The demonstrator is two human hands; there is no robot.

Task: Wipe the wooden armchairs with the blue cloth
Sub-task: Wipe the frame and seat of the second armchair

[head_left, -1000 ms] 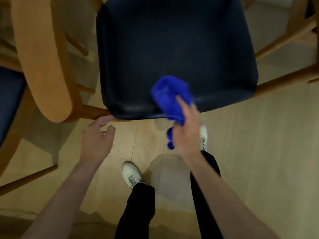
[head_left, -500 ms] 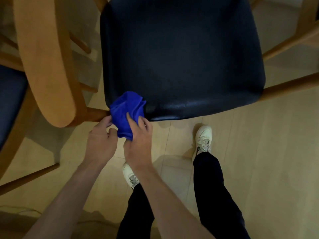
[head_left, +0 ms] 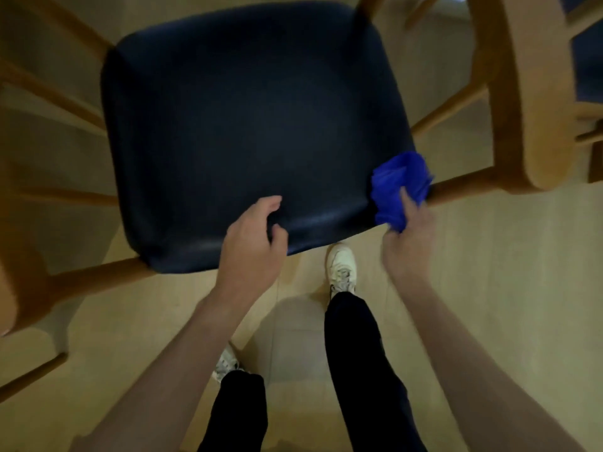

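Note:
A wooden armchair with a dark padded seat (head_left: 248, 125) stands right in front of me, seen from above. My right hand (head_left: 409, 236) grips a bunched blue cloth (head_left: 399, 187) and holds it against the seat's front right corner, where the wooden front rail (head_left: 463, 187) meets the seat. My left hand (head_left: 253, 246) hovers over the seat's front edge with its fingers loosely curled and nothing in it. The chair's curved wooden armrest (head_left: 512, 93) rises at the right.
Another wooden armrest (head_left: 9, 288) and rails frame the left edge. A second chair's dark seat (head_left: 587, 60) shows at the far right. My legs in dark trousers and white shoes (head_left: 341, 265) stand on the pale wooden floor (head_left: 489, 288) just before the seat.
My right hand swept the blue cloth from the seat's front left corner to its front right corner. My left hand came up from beside the left rail to the seat's front edge. The view shifted rightwards.

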